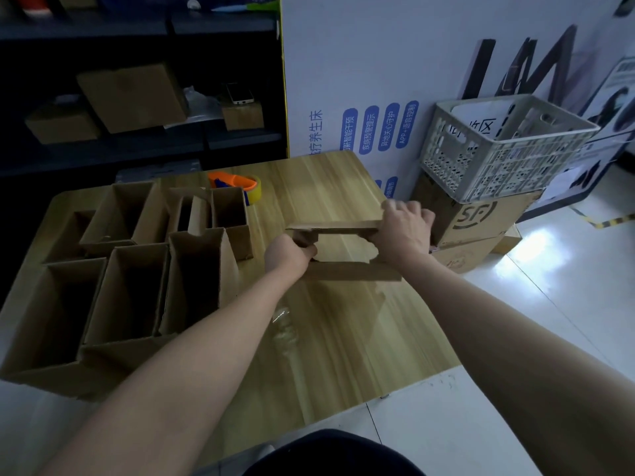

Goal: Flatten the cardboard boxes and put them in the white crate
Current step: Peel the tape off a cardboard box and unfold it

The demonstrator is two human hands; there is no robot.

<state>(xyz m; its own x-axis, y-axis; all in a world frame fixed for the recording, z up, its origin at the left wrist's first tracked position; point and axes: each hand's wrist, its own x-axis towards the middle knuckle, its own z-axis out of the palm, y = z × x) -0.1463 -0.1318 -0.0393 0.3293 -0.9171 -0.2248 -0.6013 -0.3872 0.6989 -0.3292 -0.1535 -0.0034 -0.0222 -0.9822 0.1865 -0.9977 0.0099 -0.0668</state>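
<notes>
Above the wooden table [343, 187] I hold a small open cardboard box [354, 271], seen from above as a brown frame with the table showing through it. My left hand [287, 257] grips its left end, fingers curled over the edge. My right hand [403, 231] grips its right end near the far flap. Several upright open cardboard boxes [130, 290] stand packed together on the table's left half. The white crate [505, 146] sits off the table at the right, on top of stacked cartons, with a white sheet inside it.
An orange tape dispenser with a tape roll [240, 185] lies behind the boxes. A crumpled strip of clear tape [283, 329] lies on the table near me. The SF-marked carton [477, 218] stands by the table's right edge. Dark shelves hold more boxes [134, 97] at the back left.
</notes>
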